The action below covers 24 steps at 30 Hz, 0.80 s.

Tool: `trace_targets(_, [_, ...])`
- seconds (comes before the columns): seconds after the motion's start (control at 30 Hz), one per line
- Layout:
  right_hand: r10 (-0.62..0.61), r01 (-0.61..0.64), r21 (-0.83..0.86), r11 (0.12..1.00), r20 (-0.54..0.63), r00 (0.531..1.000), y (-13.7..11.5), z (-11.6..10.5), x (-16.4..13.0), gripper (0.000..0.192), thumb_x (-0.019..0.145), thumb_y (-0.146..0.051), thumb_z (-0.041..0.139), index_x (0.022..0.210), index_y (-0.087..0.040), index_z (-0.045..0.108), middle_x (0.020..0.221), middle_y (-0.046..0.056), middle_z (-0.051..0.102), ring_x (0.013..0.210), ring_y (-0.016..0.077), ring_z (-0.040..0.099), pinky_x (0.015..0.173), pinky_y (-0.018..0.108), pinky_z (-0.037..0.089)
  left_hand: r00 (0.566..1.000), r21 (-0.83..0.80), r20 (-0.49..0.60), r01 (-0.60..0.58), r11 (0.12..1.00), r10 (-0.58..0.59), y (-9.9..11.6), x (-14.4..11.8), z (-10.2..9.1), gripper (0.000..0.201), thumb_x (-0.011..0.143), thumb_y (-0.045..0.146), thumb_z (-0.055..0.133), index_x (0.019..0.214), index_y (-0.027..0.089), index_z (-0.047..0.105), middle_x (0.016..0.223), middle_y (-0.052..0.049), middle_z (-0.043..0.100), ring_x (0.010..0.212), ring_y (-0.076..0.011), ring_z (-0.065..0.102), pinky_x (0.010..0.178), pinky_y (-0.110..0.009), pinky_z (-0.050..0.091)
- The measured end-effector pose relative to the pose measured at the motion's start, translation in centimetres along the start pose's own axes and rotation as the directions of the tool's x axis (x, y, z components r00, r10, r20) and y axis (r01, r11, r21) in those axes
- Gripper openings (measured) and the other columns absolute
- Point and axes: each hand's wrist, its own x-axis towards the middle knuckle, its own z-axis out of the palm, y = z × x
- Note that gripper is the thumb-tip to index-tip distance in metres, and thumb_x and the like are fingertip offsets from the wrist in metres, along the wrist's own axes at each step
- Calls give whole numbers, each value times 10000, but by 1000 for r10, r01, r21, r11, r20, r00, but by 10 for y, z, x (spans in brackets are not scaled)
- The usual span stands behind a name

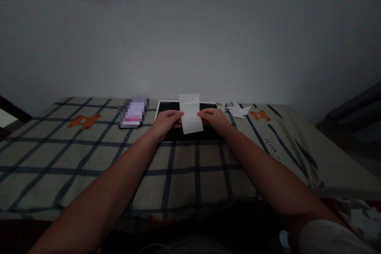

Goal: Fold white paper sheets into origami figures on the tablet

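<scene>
A bare grey wall (190, 27) stands behind the counter (38, 186), which is draped in a checked cloth (184, 184) and meets the wall along its far edge. Midway along that edge I see a black board (208, 132) with a pale rim. Over it are the person's left hand (166, 122) and right hand (216, 120), the fingers of each closed in a pinch on opposite sides of the same paper strip. A phone (134, 112) lies left of the board, toward the counter's far left corner. The paper strip (192, 121), creased crosswise, is held above the board. Folded white paper (239, 110) sits right of the board, near the far edge.
</scene>
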Motion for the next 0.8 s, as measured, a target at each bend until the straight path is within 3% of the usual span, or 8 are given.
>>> trace_targets(0.13, [-16, 16, 0, 1000, -45, 999, 0, -1, 2, 191, 680, -348, 685, 721, -164, 656, 627, 12, 622, 538, 101, 546, 558, 268, 473, 996, 17, 77, 46, 999, -47, -1, -1, 0, 320, 661, 400, 718, 811, 121, 673, 785, -69, 666, 724, -149, 613, 661, -283, 520])
trace_targets(0.5, [-22, 22, -11, 1000, -34, 999, -1, 2, 0, 236, 692, -385, 661, 666, -161, 592, 551, -9, 586, 500, 98, 534, 514, 242, 450, 1000, 134, 7, -25, 991, 24, -2, 0, 1, 291, 649, 405, 722, 746, 136, 670, 708, -41, 646, 651, -131, 578, 619, -266, 509])
trace_targets(0.7, [-58, 60, 27, 998, -72, 996, 4, -3, 4, 246, 693, -404, 651, 648, -183, 553, 568, -21, 561, 494, 101, 533, 512, 253, 455, 990, 80, 135, 39, 996, -50, 0, -3, 2, 332, 640, 397, 729, 849, 142, 692, 829, -68, 678, 749, -158, 612, 658, -284, 516])
trace_targets(0.8, [-45, 46, 12, 999, -84, 995, 5, -2, 4, 242, 703, -410, 640, 652, -192, 547, 583, -14, 563, 508, 106, 541, 530, 262, 469, 994, 126, 104, 25, 992, -38, -1, -2, 2, 284, 630, 381, 737, 769, 138, 692, 736, -55, 667, 671, -139, 594, 621, -267, 502])
